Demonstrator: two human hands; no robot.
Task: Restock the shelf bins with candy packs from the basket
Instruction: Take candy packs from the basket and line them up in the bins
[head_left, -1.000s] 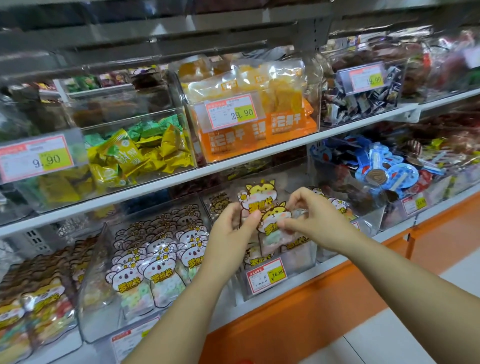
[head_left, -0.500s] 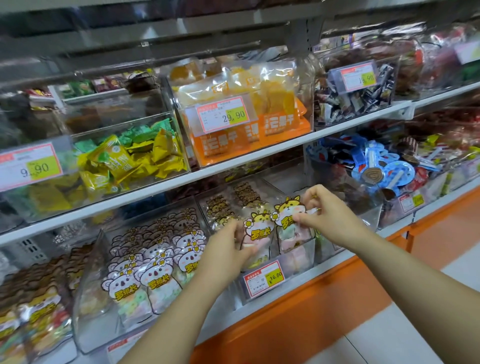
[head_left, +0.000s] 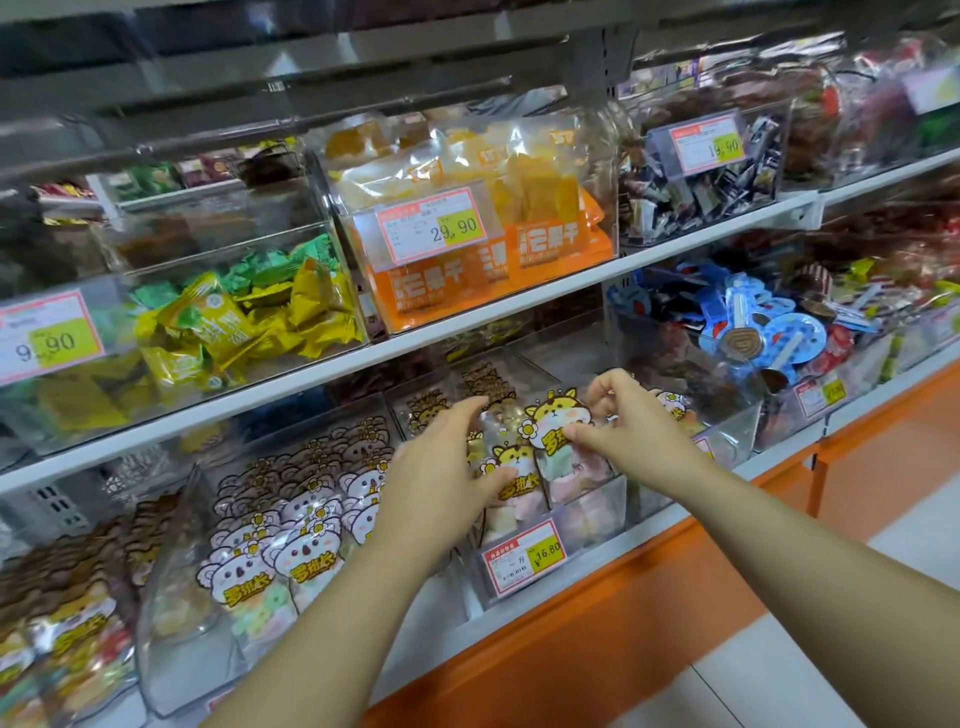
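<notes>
Head view: the right hand (head_left: 631, 421) is clamped on the upper candy pack (head_left: 558, 418), which is pinched between thumb and curled fingers and held upright at the mouth of the clear bin (head_left: 618, 499) on the lower shelf (head_left: 675, 519). The left hand (head_left: 441, 483) is seen open, fingers spread, thumb laid on the front pack (head_left: 511, 462) in that bin (price tag (head_left: 523, 556) reads 16.80). The hands are apart.

Clear glossy plastic bins (head_left: 737, 431) hold shiny film candy packs (head_left: 558, 421); paper price tag (head_left: 522, 556) at lower centre; smooth white shelf edge (head_left: 675, 254)
</notes>
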